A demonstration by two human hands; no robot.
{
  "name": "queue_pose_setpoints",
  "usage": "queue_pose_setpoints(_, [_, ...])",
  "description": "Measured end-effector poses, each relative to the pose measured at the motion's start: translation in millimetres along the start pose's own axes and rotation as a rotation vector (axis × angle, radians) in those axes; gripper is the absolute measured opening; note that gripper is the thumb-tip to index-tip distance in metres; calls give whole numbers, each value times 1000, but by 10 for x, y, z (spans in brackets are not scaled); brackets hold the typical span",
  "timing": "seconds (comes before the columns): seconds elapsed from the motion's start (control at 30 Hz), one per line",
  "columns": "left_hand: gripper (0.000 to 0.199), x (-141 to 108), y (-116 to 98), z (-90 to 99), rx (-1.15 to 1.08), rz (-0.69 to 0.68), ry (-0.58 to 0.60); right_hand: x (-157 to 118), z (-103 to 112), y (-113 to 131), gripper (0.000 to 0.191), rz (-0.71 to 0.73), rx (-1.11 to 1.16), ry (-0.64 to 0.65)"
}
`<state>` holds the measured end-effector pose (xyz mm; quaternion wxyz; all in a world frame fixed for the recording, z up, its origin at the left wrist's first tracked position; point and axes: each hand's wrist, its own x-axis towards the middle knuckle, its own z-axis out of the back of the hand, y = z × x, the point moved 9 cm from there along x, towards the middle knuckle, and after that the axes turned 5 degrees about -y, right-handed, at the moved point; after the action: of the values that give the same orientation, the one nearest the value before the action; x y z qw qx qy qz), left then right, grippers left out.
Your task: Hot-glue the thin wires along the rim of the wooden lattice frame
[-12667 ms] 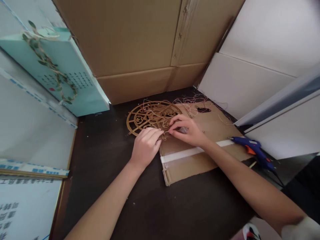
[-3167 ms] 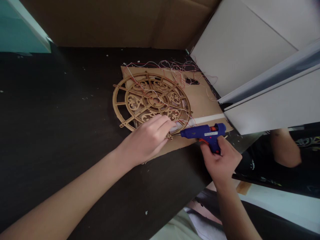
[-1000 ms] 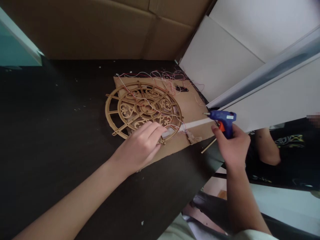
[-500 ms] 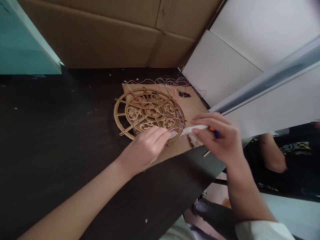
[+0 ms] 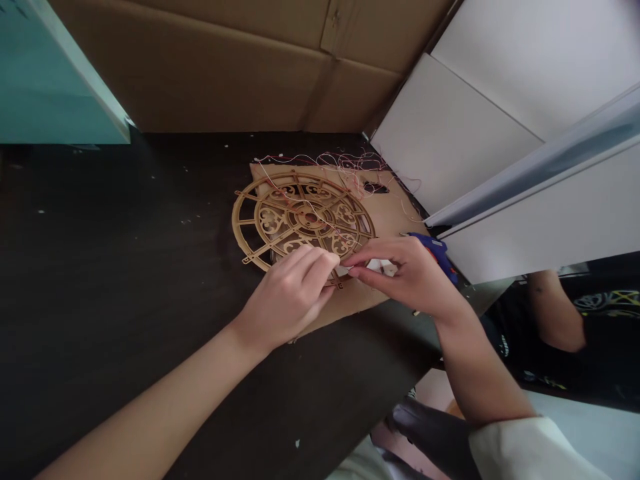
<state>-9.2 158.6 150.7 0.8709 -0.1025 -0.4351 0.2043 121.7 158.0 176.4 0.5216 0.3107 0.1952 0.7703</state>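
Note:
A round openwork wooden wheel (image 5: 311,218) lies on a cardboard sheet (image 5: 400,210) on the dark table. Thin red and white wires (image 5: 350,162) are tangled along the far edge of the sheet and run across the wheel. My left hand (image 5: 295,293) is closed at the wheel's near edge, its fingertips pinched together; what they hold is hidden. Close beside it, my right hand (image 5: 410,273) pinches with thumb and forefinger on something small and pale that I cannot make out. The two hands' fingertips nearly meet. A blue glue gun (image 5: 436,250) lies behind my right hand.
Large cardboard (image 5: 225,67) stands behind the table (image 5: 125,267). White panels (image 5: 450,133) rise at the right and a teal panel (image 5: 55,80) at the far left. Another person's arm (image 5: 555,310) and dark shirt are at the right edge. Small white scraps dot the table.
My right hand has moved left to my left hand, and its fingers have closed. More of the blue glue gun now shows. The whole view has shifted slightly.

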Motion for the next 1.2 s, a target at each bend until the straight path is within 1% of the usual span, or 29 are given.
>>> queue_pose_setpoints(0.1, [10, 4, -7, -2, 48, -13, 7, -33, -16, 77, 13, 137, -51, -13])
queue_pose_setpoints(0.2, [9, 11, -22, 42, 76, -31, -35, -62, -62, 88, 14, 214, -38, -9])
queue_pose_setpoints(0.33, [15, 13, -27, 84, 77, -53, -82, -81, -63, 54, 18, 239, -24, -46])
queue_pose_setpoints(0.4, [19, 9, -31, 96, 75, -68, -97, -83, -70, 56, 19, 248, -20, -32])
queue_pose_setpoints(0.47, [20, 5, -29, 105, 67, -72, -107, -78, -92, 64, 17, 249, -18, 12])
queue_pose_setpoints(0.6, [19, 0, -47, 82, 36, -88, -91, -59, -115, 84, 14, 251, -19, 74])
queue_pose_setpoints(0.7, [15, 6, -63, 62, 20, -99, -79, -50, -106, 105, 13, 273, -36, 72])
queue_pose_setpoints(0.83, [9, 13, -69, 56, 3, -100, -64, -51, -100, 126, 14, 311, -114, 59])
queue_pose_setpoints(0.93, [9, 9, -61, 53, 4, -91, -49, -64, -103, 145, 14, 340, -153, 57])
queue_pose_setpoints(1.1, [10, 2, -58, 70, 13, -98, -72, -101, -98, 178, 16, 401, -227, 40])
queue_pose_setpoints(1.2, [9, 3, -60, 61, 21, -102, -65, -116, -99, 180, 17, 417, -247, 48])
